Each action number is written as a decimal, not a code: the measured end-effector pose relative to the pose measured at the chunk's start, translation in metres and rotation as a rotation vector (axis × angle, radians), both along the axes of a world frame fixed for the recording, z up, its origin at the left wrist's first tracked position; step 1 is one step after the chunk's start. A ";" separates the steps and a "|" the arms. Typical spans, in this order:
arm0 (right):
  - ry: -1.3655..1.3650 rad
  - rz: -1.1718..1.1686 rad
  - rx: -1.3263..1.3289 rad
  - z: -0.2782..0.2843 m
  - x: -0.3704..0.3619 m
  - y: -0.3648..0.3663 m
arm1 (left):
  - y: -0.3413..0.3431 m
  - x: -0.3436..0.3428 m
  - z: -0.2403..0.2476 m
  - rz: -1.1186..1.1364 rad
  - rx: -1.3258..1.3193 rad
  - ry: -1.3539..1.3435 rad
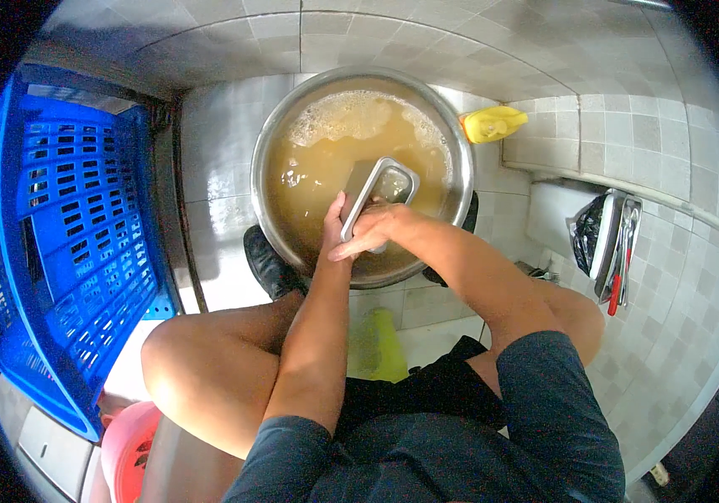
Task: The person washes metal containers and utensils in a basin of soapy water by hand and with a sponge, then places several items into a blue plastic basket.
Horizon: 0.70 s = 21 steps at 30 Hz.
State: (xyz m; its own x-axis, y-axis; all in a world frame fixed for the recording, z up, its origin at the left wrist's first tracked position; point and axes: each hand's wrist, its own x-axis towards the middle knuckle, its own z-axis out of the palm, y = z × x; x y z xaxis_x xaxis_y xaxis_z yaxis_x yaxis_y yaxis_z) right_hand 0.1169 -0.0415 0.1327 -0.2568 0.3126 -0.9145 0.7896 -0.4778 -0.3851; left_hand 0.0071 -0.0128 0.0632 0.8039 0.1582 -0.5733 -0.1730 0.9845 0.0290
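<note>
A rectangular metal container (414, 178) with a rounded rim is tilted over a large round steel basin (260, 189) of cloudy brownish water. My left hand (336, 225) is closed around the container's left side. My right hand (373, 225) lies over its near end, wrapped around the wall there and crossing close to my left wrist. Some of the right fingers are hidden by the container and the hand itself, so whether they also hold a cloth or sponge cannot be made out. Pale foam (351, 117) floats along the water's far side.
A yellow bottle (495, 124) stands beyond the basin's right rim. Tongs with red on the handle (616, 277) and a black plastic bag (587, 235) are at the right. A blue slotted crate (83, 226) stands at the left, with a pink tub (129, 440) near it.
</note>
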 end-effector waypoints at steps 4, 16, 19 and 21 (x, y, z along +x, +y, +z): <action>0.024 -0.165 0.248 0.016 -0.009 0.006 | 0.011 -0.011 -0.013 -0.051 -0.041 0.043; 0.182 -0.460 0.030 0.017 -0.011 0.003 | 0.005 -0.021 -0.035 -0.123 0.099 0.234; 0.261 -0.522 0.034 0.024 -0.003 -0.008 | -0.001 -0.009 -0.032 -0.137 0.015 0.211; 0.289 -0.651 0.405 0.016 -0.023 -0.021 | 0.006 -0.018 -0.049 -0.127 -0.007 0.202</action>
State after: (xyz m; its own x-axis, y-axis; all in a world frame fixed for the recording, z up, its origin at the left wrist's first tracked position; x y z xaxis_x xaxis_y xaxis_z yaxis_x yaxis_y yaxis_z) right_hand 0.0940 -0.0624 0.1482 -0.1185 0.7724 -0.6239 0.2451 -0.5862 -0.7722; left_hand -0.0110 -0.0063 0.0145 0.6857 0.0584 -0.7255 -0.0389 0.9983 0.0436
